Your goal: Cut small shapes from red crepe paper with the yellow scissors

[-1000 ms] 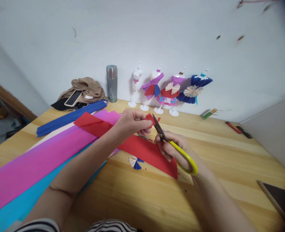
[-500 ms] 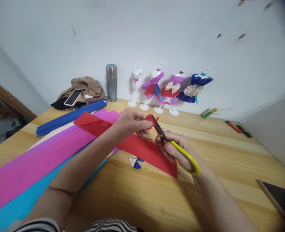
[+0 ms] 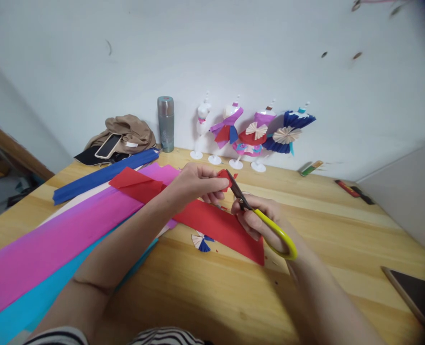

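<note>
Between thumb and fingers, my left hand [image 3: 201, 182] pinches a small piece of red paper [image 3: 224, 180]. My right hand [image 3: 259, 215] grips yellow-handled scissors [image 3: 275, 230], whose dark blades lie against the right edge of that piece. Whether the blades are fully closed is hard to see. Below both hands a long strip of red crepe paper [image 3: 223, 225] stretches across the table, partly covered by my left forearm. A small pleated fan of cream and blue paper [image 3: 202, 242] lies just in front of the strip.
Pink [image 3: 72, 235], light blue [image 3: 50, 287] and dark blue paper [image 3: 104, 175] lie at left. Behind them are a brown cloth [image 3: 129, 132], a phone [image 3: 108, 145] and a flask [image 3: 166, 124]. Several small dress forms [image 3: 253, 134] stand along the wall. A dark flat device [image 3: 414, 297] lies at right.
The hands, the scissors and the red piece keep almost the same places. The whole view has shifted very slightly.
</note>
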`<state>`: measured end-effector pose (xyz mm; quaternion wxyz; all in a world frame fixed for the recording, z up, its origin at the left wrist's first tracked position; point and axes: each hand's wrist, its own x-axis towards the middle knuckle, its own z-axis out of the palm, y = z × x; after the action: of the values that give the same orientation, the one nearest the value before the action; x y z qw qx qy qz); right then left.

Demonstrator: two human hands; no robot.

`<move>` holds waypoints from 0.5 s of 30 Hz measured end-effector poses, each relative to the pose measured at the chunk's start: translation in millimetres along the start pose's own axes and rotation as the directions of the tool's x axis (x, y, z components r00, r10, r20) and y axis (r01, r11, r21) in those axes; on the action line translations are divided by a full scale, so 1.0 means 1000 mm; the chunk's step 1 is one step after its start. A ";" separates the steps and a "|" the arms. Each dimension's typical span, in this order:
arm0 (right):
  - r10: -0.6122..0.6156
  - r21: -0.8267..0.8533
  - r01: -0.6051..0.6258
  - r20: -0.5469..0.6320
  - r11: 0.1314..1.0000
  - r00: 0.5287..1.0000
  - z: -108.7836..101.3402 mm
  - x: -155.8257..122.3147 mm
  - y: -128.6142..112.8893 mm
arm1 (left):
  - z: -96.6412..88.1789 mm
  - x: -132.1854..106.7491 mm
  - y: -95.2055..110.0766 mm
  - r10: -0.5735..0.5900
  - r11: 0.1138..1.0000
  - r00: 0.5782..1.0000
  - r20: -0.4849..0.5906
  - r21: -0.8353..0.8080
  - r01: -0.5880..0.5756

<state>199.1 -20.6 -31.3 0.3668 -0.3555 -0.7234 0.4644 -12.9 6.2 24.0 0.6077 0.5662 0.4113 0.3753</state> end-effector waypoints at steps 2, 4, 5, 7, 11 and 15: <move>0.010 0.002 -0.010 -0.013 1.000 1.000 0.001 0.000 -0.002 | 0.000 0.000 -0.001 -0.001 1.000 1.000 0.017 0.004 0.001; 0.011 0.007 -0.011 -0.014 1.000 1.000 0.001 0.000 -0.003 | 0.001 -0.001 -0.001 -0.003 1.000 1.000 0.018 0.000 0.003; 0.009 0.006 -0.008 -0.014 1.000 1.000 0.001 0.000 -0.003 | 0.002 -0.001 -0.001 -0.002 1.000 1.000 0.012 -0.006 0.002; 0.005 0.005 -0.005 -0.005 1.000 1.000 0.001 0.000 -0.002 | 0.003 -0.001 -0.001 0.003 1.000 1.000 -0.008 -0.019 -0.003; -0.003 0.022 0.002 0.038 1.000 0.999 -0.001 -0.001 0.001 | 0.004 0.000 -0.002 0.015 1.000 1.000 -0.028 -0.023 -0.015; -0.032 0.017 0.031 0.062 0.999 0.998 -0.002 0.000 0.002 | 0.000 0.000 -0.001 0.019 1.000 1.000 -0.005 0.004 -0.019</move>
<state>201.1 -19.4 -33.0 0.3544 -0.3265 -0.7364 0.4749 -13.1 6.4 23.2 0.6021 0.5702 0.4082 0.3816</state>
